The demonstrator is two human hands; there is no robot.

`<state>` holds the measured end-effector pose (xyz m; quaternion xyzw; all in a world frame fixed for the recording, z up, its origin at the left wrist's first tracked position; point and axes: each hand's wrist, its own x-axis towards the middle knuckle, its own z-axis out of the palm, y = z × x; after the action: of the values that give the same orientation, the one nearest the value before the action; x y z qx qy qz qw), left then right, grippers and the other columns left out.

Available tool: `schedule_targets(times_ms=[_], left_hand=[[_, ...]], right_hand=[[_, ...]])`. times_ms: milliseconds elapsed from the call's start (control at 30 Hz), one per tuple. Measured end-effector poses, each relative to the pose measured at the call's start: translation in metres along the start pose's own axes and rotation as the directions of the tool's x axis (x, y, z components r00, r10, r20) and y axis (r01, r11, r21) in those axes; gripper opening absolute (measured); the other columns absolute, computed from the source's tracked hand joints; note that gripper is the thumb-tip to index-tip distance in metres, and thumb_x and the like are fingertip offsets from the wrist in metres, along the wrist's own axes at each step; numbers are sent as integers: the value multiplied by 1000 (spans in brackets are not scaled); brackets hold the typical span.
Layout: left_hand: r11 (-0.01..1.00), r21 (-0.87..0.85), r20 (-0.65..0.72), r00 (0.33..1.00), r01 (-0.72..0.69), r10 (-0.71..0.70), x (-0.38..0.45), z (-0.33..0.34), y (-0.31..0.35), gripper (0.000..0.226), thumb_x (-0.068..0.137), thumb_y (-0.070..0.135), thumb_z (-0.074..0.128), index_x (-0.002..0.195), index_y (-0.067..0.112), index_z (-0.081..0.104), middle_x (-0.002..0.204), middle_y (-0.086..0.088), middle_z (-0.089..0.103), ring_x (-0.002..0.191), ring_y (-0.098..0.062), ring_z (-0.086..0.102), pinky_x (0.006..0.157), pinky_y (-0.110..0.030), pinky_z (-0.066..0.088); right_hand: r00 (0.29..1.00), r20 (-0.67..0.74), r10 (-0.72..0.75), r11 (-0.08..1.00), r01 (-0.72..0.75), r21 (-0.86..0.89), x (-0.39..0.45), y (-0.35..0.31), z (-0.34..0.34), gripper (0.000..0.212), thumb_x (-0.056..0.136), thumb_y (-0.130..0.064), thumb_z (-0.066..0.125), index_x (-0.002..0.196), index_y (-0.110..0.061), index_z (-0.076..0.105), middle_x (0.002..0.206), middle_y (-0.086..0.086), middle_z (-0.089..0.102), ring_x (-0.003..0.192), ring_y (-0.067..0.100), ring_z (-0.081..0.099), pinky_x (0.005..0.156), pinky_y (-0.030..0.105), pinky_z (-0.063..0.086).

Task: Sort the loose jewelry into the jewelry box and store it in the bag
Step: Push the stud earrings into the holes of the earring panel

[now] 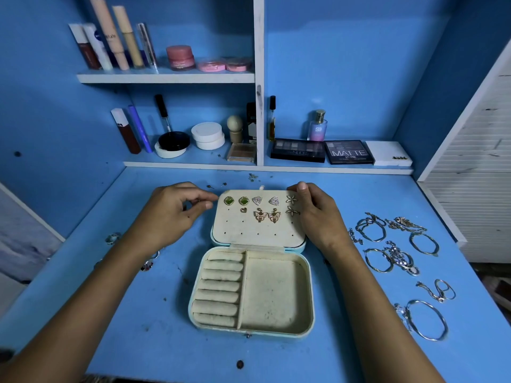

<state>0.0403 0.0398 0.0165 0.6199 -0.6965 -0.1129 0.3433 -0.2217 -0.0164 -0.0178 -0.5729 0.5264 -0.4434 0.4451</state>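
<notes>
Head view: jewelry box (250,288) is lying open on the blue desk (154,341). Right hand (318,217) is gripping the lid's far right corner, beside the pinned earrings (266,208). Left hand (171,214) is hovering just left of the lid, fingertips pinched together. Bracelets (401,255) are lying right of the box.

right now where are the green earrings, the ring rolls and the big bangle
green earrings (228,200): head view, on the left stud's green stone
ring rolls (221,285): head view, on a middle roll in the box's left compartment
big bangle (442,317): head view, on its right rim
</notes>
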Motion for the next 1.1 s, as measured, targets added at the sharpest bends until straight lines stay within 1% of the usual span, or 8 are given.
schedule_targets(times_ms=[67,167,300,433,500,567,700,1100], left_hand=[[999,-43,-2,1000,17,-17,-4,3,8,17,85,11,74,96,24,75,86,12,73,84,-2,66,73,-8,46],[998,-57,-4,1000,-13,13,-8,7,19,13,84,7,75,91,17,76,80,11,71,68,9,60,64,-4,42],[994,-18,8,994,-109,109,-9,9,23,10,81,0,76,88,7,78,89,-2,66,65,12,55,62,1,34],[997,-10,13,997,-80,80,-10,13,25,10,80,-1,77,86,7,76,81,7,68,60,15,52,61,1,33],[999,-7,6,999,-34,34,-10,15,25,10,81,4,78,88,9,73,71,20,63,60,13,52,60,0,34],[1000,-22,5,1000,-11,11,-8,16,23,16,80,8,79,90,13,68,77,25,65,71,5,57,66,-2,38],[999,-54,33,999,4,-2,-7,18,19,29,81,9,78,95,19,56,82,15,70,83,-9,60,72,-7,42],[995,-4,5,995,-96,96,-5,24,14,32,81,6,78,99,20,56,85,14,71,81,-7,60,74,-6,41]], right_hand=[[1000,-2,-3,1000,3,-5,0,0,0,35,105,-44,40,104,-25,69,99,-12,69,94,1,62,76,16,44],[1000,-1,-1,1000,1,-8,0,1,0,35,105,-45,40,104,-26,69,100,-11,70,96,3,63,78,18,46],[1000,-2,-7,1000,7,-13,0,1,0,34,105,-45,40,104,-26,69,100,-12,70,96,4,63,78,18,45],[1000,-8,-11,1000,11,-8,1,1,0,35,105,-44,41,104,-23,69,100,-9,71,98,7,63,82,19,47],[1000,-6,-9,1000,9,-9,1,2,0,35,104,-45,41,103,-24,70,100,-8,71,98,8,64,84,22,48],[1000,-3,-12,1000,12,-16,1,2,0,35,104,-46,41,102,-26,69,100,-8,71,98,8,64,84,23,48],[1000,1,-13,1000,13,-19,1,3,0,35,104,-47,40,103,-26,69,101,-9,70,98,8,64,84,24,48],[1000,-2,-16,1000,16,-26,2,2,0,34,104,-46,42,103,-25,68,99,-8,70,98,9,64,82,23,48]])
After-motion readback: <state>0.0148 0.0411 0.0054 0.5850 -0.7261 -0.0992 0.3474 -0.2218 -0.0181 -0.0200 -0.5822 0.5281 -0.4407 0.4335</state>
